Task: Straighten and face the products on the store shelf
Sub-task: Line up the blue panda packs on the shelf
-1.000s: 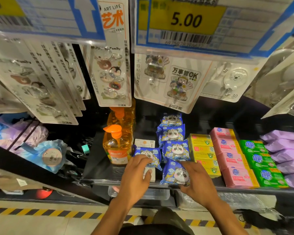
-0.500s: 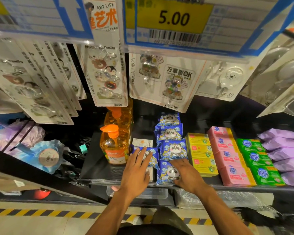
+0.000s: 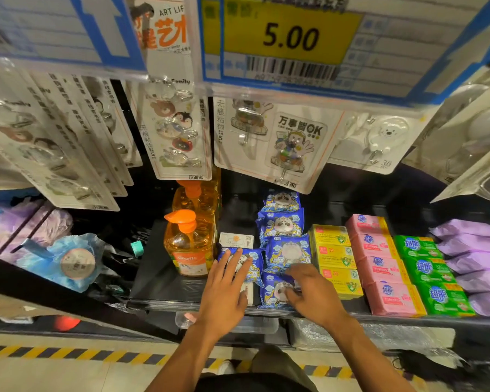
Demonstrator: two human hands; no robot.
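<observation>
**Soft panda packets want a flat hand, not a squeeze**

On the black shelf (image 3: pixel 164 284), a row of blue panda packets (image 3: pixel 282 224) runs front to back between the orange pump bottle (image 3: pixel 191 247) and the yellow boxes (image 3: pixel 333 257). One stray panda packet (image 3: pixel 253 267) sits left of the row, askew, lying on top of a white box (image 3: pixel 236 240).

The left hand (image 3: pixel 224 292) lies flat on that stray packet, fingers straight and spread, gripping nothing. The right hand (image 3: pixel 314 298) has its fingers bent onto the right side of the front panda packet (image 3: pixel 273 292) at the shelf lip. Motion blur hides whether they pinch it or only press on it.

These packets look like glossy pillow wrappers: light, puffy and probably slick, with crimped ends. They should slide easily under a flat palm but may skate or ride up over a neighbour. A hard squeeze in the middle could crease the printed face or crush what is inside. The safer hold is likely by the two side edges or an end seam, nudging each packet square. The boxes alongside are stiff and make a straight guide.
</observation>
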